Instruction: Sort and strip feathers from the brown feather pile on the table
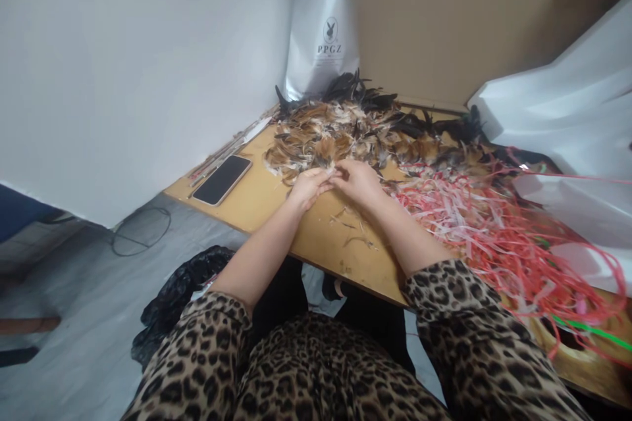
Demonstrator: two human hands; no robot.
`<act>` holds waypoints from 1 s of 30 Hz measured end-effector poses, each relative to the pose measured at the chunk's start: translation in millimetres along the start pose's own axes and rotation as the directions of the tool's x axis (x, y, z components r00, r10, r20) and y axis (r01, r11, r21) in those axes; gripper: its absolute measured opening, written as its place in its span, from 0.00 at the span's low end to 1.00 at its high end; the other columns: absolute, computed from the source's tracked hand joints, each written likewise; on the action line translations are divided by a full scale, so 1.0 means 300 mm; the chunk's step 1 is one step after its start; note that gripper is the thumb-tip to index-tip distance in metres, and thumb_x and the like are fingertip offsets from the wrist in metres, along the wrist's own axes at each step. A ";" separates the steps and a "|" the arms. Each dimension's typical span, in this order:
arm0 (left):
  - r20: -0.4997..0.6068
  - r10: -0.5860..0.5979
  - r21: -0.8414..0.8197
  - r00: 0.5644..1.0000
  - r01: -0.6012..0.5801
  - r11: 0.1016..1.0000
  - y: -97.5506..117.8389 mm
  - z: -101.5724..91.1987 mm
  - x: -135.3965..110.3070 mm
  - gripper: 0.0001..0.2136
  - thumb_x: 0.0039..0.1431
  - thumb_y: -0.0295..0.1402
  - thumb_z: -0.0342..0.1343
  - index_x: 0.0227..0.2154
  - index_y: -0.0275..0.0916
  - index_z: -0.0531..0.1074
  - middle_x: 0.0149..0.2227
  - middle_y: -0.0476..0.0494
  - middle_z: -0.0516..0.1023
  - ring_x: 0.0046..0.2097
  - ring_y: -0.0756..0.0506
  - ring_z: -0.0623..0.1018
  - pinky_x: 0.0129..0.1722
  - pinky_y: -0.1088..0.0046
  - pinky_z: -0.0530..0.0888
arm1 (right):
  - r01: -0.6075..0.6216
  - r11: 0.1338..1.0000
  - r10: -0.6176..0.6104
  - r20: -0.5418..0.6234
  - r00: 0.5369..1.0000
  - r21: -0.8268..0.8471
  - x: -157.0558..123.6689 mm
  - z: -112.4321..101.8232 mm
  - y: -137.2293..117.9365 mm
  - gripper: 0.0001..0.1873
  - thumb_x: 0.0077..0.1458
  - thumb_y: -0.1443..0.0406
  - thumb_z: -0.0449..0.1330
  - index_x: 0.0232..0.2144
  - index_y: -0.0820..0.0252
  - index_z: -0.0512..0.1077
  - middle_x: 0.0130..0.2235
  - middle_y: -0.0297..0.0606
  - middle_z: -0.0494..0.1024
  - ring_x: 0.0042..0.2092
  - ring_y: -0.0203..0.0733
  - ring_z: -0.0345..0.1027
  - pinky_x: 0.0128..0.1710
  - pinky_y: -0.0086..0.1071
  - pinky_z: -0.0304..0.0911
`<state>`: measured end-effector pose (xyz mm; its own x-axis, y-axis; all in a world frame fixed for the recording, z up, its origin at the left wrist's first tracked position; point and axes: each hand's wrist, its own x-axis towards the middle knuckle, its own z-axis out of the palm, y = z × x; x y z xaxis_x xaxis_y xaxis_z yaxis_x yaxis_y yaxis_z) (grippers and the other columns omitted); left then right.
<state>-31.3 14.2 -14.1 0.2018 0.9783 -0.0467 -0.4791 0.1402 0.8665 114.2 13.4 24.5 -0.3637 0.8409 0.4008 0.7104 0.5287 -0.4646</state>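
My left hand (312,187) and my right hand (359,181) meet over the table's near middle, fingers pinched together. Between the fingertips is a small bunch of brown feathers (326,150), its pale, fluffy base at the fingers; finer detail is too blurred to make out. Just beyond lies a wide heap of brown and white feathers (301,138), with long black feathers (350,89) along its back. To the right of my right forearm spreads a tangled pile of pink and red plastic strips (474,223).
A phone (222,179) lies on the wooden table (261,210) by the left wall. A white printed bag (323,33) stands at the back, and white sheeting (563,92) rises at the right. Feather scraps (358,230) lie near me. A black plastic bag (182,296) is on the floor.
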 end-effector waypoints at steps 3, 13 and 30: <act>-0.030 0.078 0.095 0.997 -0.074 0.993 -0.007 0.004 0.005 0.13 0.41 0.37 0.65 0.25 0.31 0.74 0.28 0.41 0.78 0.31 0.50 0.77 0.37 0.71 0.72 | -0.121 0.903 0.068 0.140 0.988 0.413 0.013 -0.023 0.024 0.16 0.44 0.57 0.60 0.33 0.63 0.73 0.31 0.37 0.76 0.33 0.38 0.66 0.35 0.30 0.59; 0.053 0.112 0.218 0.992 -0.121 0.969 -0.013 0.017 0.001 0.12 0.41 0.39 0.63 0.24 0.32 0.74 0.25 0.42 0.77 0.27 0.50 0.76 0.31 0.74 0.72 | -0.238 0.676 0.332 0.000 0.943 0.697 0.012 0.020 -0.004 0.17 0.37 0.56 0.65 0.14 0.63 0.68 0.17 0.28 0.65 0.22 0.30 0.55 0.24 0.27 0.52; -0.054 0.094 0.286 0.994 -0.074 0.955 -0.012 0.012 0.007 0.14 0.43 0.42 0.61 0.22 0.33 0.73 0.23 0.43 0.76 0.25 0.51 0.75 0.26 0.77 0.69 | -0.316 0.425 0.483 0.082 0.872 0.848 0.006 0.082 0.013 0.18 0.35 0.53 0.66 0.16 0.62 0.69 0.19 0.30 0.69 0.22 0.31 0.59 0.25 0.27 0.56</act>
<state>-26.0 15.4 -15.4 0.1097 0.9939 0.0079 -0.2283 0.0175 0.9734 101.5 19.8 4.0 -0.0230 0.9979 0.0600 -0.0941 0.0576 -0.9939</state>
